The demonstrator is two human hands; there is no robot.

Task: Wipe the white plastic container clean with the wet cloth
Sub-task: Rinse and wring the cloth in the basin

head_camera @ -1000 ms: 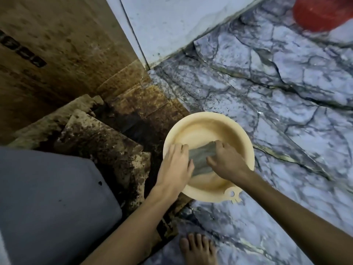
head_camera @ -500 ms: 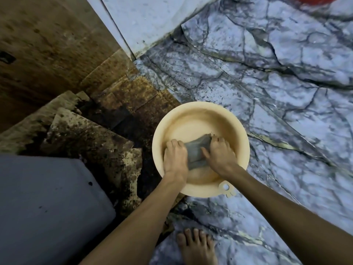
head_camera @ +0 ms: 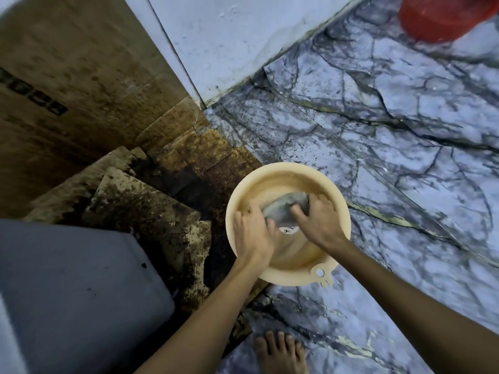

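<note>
Nearby, stained cardboard, red bucket.

Dim bluish light, soft shadows, wide-angle bending at edges, slight blur throughout

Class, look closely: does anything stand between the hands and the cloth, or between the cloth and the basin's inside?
Nothing visible does. Both the left hand and right hand grip the cloth, which lies against the basin's inside.

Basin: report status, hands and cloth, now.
Left hand and right hand both grip the cloth. Cloth bunched inside basin, on marble floor. Nothing in the way.
</note>
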